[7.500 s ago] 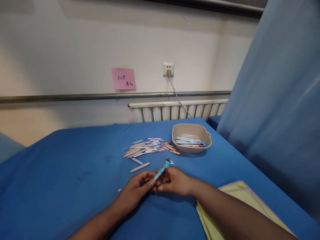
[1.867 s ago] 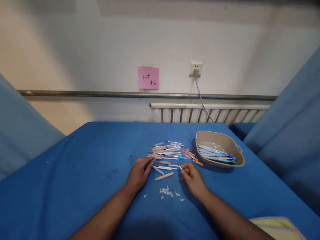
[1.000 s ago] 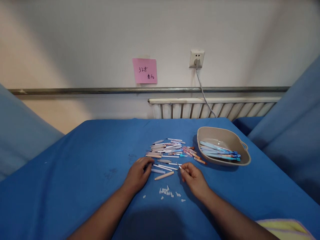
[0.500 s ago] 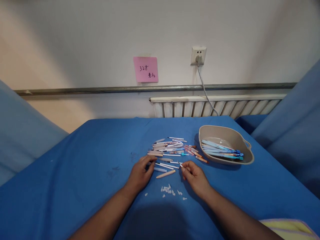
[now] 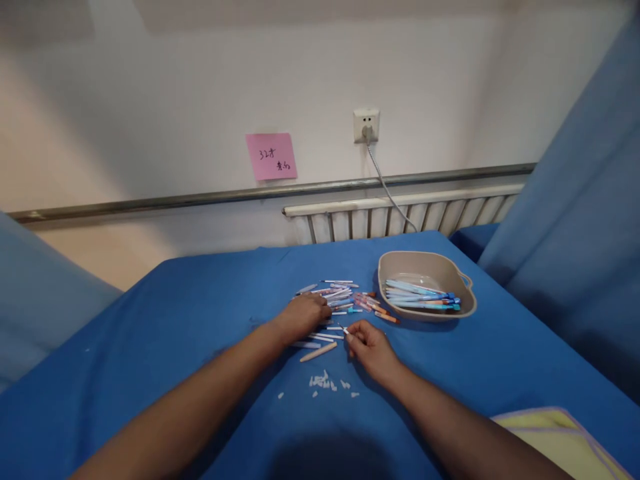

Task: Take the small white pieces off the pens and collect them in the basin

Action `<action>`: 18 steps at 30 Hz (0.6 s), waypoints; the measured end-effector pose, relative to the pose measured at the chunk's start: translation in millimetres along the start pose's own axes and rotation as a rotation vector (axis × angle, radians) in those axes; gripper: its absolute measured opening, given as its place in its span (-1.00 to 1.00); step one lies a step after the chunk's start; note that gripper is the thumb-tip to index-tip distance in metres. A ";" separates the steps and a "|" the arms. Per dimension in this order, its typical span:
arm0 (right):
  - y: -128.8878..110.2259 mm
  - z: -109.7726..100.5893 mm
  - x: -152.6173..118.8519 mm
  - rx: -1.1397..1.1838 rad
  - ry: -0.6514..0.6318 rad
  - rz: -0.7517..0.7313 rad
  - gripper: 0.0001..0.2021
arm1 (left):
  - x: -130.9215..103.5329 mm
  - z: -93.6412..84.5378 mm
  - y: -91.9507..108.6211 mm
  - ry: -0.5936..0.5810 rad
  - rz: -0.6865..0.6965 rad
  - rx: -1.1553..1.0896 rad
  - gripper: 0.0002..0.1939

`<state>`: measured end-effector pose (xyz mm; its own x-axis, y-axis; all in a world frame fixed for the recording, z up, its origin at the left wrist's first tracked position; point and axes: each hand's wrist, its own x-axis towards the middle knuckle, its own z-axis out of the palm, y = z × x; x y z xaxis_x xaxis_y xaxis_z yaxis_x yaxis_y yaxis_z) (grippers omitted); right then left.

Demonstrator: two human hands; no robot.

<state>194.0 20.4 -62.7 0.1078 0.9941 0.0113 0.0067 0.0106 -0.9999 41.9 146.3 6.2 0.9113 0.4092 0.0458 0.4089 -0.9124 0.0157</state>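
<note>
The right grip (image 5: pixel 369 348) pinches a white stick (image 5: pixel 346 331); the left grip (image 5: pixel 304 316) overlaps scattered pen parts (image 5: pixel 341 301).

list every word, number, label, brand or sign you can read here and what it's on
"32", then a handwritten character that may be "才": top line of the pink note on the wall.
Lower line of the same note: handwritten, too blurred to read surely.
Pens in the bin and loose pen parts: any print is too small to read.
No brand can be read.
</note>
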 end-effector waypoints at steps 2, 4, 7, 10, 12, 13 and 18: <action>-0.5 0.0 0.8 -0.004 -0.002 -0.003 -0.83 | 5.2 -2.4 -3.0 -0.072 0.040 0.029 -0.86; -0.9 0.0 1.6 -0.007 -0.005 0.000 -0.84 | 9.0 -6.1 -3.7 -0.111 0.058 0.039 -0.87; -1.1 0.1 2.5 -0.002 -0.006 0.003 -0.84 | 14.8 -12.2 -2.5 -0.195 0.012 0.007 -0.87; -1.2 0.3 3.0 0.012 -0.005 -0.007 -0.84 | 21.8 -16.5 -2.6 -0.271 -0.048 -0.031 -0.87; -1.5 0.4 3.2 0.018 -0.007 -0.008 -0.84 | 25.8 -17.5 -3.4 -0.286 -0.066 -0.034 -0.87; -1.7 0.5 3.2 0.020 -0.010 -0.007 -0.84 | 27.2 -17.3 -3.5 -0.289 -0.078 -0.034 -0.87; -3.0 0.5 4.1 0.062 -0.010 0.024 -0.83 | 29.5 -11.4 1.0 -0.289 -0.136 -0.040 -0.89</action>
<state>193.9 24.6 -59.6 0.0976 0.9951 -0.0126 -0.0572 -0.0071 -0.9983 68.7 157.4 19.0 0.8268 0.5064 -0.2447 0.5309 -0.8464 0.0421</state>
